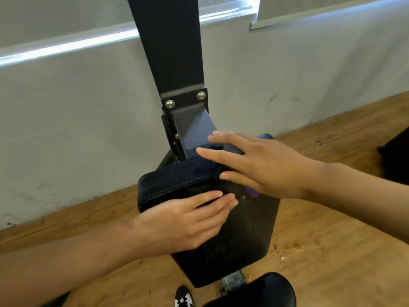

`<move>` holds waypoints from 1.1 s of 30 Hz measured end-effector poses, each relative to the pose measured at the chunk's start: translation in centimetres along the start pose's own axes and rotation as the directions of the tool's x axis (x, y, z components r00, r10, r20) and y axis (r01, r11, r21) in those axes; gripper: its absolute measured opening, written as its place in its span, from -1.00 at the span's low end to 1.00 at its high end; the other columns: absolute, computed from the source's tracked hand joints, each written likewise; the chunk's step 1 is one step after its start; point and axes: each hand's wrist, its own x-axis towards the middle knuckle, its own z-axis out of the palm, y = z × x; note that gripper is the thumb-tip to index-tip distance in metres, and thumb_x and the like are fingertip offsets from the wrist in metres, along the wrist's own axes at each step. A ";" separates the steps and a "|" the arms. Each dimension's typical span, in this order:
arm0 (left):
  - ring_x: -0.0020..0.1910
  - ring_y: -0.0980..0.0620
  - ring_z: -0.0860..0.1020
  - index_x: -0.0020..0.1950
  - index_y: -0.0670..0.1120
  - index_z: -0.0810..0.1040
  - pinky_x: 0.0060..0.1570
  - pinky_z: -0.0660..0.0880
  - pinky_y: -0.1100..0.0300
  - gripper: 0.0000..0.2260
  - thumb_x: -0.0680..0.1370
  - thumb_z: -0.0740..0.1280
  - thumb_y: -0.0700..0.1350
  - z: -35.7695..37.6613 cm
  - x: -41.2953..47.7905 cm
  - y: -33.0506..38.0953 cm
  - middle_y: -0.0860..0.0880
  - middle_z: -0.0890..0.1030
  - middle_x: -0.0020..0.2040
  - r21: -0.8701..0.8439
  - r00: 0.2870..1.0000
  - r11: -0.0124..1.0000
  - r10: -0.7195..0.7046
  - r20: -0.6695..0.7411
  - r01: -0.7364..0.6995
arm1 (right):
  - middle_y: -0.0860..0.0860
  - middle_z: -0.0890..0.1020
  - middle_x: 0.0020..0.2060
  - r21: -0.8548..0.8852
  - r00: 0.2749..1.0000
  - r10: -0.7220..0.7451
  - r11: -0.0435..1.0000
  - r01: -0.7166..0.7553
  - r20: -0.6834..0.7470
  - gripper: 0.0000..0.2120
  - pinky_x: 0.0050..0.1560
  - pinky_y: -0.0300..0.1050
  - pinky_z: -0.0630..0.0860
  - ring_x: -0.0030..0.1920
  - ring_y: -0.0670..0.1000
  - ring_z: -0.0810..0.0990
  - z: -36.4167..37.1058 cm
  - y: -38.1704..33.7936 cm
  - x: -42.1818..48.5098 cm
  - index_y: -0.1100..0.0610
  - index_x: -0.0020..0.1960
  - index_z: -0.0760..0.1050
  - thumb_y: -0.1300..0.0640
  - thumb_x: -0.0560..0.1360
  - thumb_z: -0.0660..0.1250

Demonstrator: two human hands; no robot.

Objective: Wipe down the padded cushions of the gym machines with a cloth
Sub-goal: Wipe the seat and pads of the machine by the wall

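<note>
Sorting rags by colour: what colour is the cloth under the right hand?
Purple, in the head view: the soft cloth peeks out under the right hand.

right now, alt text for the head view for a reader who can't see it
A right hand presses a purple cloth flat against the top of a black padded cushion, while the left hand rests flat on the cushion's side. Behind stand a black metal post, a grey wall and a wooden floor.
</note>
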 end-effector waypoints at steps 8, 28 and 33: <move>0.51 -0.35 0.33 0.57 -0.27 0.32 0.50 0.14 -0.38 -0.44 0.58 0.24 -0.14 0.0 0.1 0.1 -0.35 0.33 0.55 -0.051 0.997 0.998 0.026 0.067 -0.023 | 0.09 0.57 0.24 0.082 0.963 -0.259 0.961 0.264 -0.067 -0.58 0.14 0.03 0.60 0.21 0.09 0.55 0.6 -4.8 6.1 0.10 0.46 0.47 0.02 0.67 0.10; 0.59 -0.35 0.24 0.56 -0.36 0.27 0.57 0.02 -0.26 -0.53 0.68 0.11 -0.18 0.0 -0.1 0.1 -0.39 0.27 0.58 0.010 1.000 1.000 -0.001 -0.012 0.001 | 0.12 0.45 0.38 0.105 0.994 0.072 0.992 -0.062 -0.088 -0.62 0.22 0.16 0.58 0.33 0.12 0.49 -1.1 2.2 -1.8 0.04 0.46 0.45 0.03 0.70 0.11; 0.60 -0.36 0.21 0.56 -0.31 0.33 0.60 -0.02 -0.28 -0.51 0.66 0.19 -0.13 0.1 0.0 -0.1 -0.39 0.25 0.58 -0.017 1.000 1.000 0.007 0.003 -0.007 | 0.17 0.55 0.26 0.065 0.986 0.040 0.997 -0.029 -0.163 -0.64 0.08 0.06 0.63 0.23 0.14 0.56 0.4 -0.6 -0.6 0.15 0.42 0.49 0.18 0.65 0.20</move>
